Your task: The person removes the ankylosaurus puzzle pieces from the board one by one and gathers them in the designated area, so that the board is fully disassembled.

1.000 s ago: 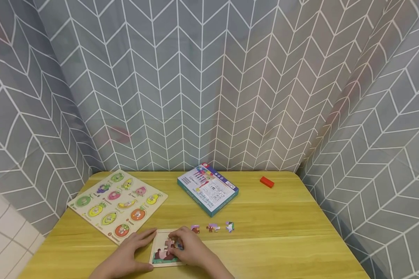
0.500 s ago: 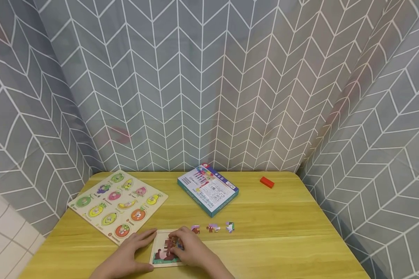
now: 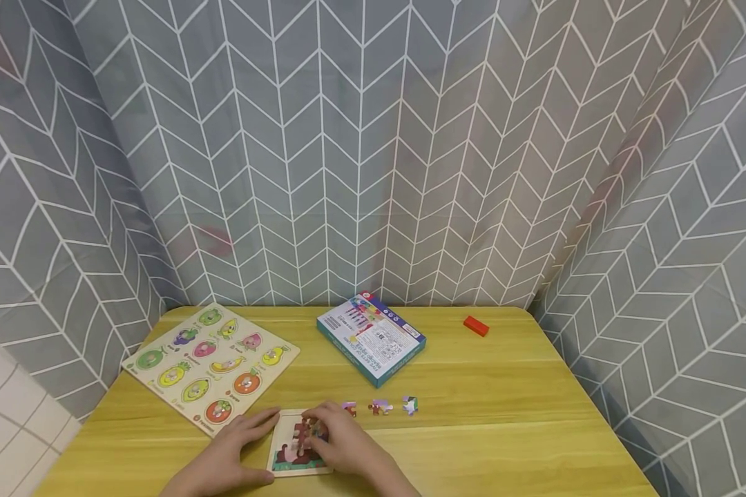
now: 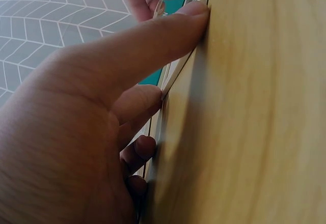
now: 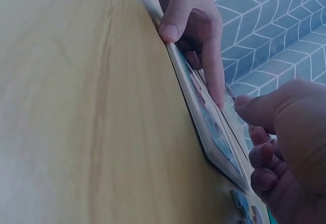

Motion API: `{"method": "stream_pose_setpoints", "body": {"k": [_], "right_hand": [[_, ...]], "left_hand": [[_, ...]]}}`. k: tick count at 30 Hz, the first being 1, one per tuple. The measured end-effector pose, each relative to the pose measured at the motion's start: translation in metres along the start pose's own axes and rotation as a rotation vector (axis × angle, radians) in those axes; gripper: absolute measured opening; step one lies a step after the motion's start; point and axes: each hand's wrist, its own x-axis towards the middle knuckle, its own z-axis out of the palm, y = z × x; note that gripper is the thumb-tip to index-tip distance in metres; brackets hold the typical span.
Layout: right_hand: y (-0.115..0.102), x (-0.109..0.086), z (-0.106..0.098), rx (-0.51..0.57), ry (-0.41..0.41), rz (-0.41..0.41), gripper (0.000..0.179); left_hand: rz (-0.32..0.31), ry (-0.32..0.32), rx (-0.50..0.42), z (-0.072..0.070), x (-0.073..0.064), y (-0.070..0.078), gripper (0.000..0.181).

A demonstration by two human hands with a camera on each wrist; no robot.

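A small wooden puzzle tray (image 3: 298, 473) lies near the front of the table, partly filled with brown, pink and green pieces; its upper left is bare. Thumb and fingers of my left hand (image 3: 224, 452) grip the tray at its left side, thumb at the near corner. Over the tray's right part, my right hand (image 3: 347, 438) pinches a jigsaw piece (image 4: 160, 4) between thumb and fingers, held up on edge in the left wrist view. The right hand covers some of the picture beneath it.
Behind the tray lie loose jigsaw pieces (image 3: 380, 407) in a row. A wooden fruit puzzle board (image 3: 183, 414) is at the left, a teal-edged box (image 3: 373, 338) at the back middle, a red block (image 3: 475, 326) at the back right. Patterned curtains (image 3: 360, 172) surround the table.
The piece in my right hand looked lighter and pinkish a second ago and now looks darker, as if tilted. The right fingers have shifted slightly; the left hand stays on the tray.
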Motion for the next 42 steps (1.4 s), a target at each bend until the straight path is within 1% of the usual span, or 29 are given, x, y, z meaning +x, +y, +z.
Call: {"method": "stream_pose_setpoints", "body": {"k": [6,12,16,20,24,27,33,38,42], "right_hand": [[0.000,-0.001,-0.002,-0.013,-0.010,-0.028,0.035],[0.000,-0.002,-0.004,-0.022,-0.028,-0.023,0.035],[0.001,-0.004,-0.009,0.019,-0.010,-0.006,0.035],[0.003,-0.008,-0.019,0.034,0.037,0.019,0.036],[0.008,-0.019,-0.035,0.022,0.098,0.033,0.038],[0.017,-0.031,-0.049,-0.002,0.145,0.042,0.040],[0.043,-0.057,-0.076,-0.037,0.221,0.066,0.043],[0.057,-0.074,-0.087,-0.057,0.245,0.073,0.038],[0.063,-0.082,-0.086,-0.059,0.223,0.054,0.037]], "left_hand": [[0.000,-0.004,-0.004,0.000,0.000,0.000,0.095],[-0.003,-0.008,-0.010,0.000,0.000,0.001,0.095],[-0.006,-0.002,0.001,0.000,0.000,0.002,0.095],[-0.010,0.005,0.013,0.000,-0.001,0.004,0.095],[0.000,0.022,0.053,0.001,-0.001,0.003,0.096],[0.007,0.030,0.059,0.002,-0.001,0.002,0.096],[0.006,0.015,0.026,0.002,-0.001,0.000,0.097],[0.002,0.006,0.027,0.001,-0.001,-0.001,0.097],[0.000,0.003,0.038,0.001,-0.001,0.000,0.097]]}}
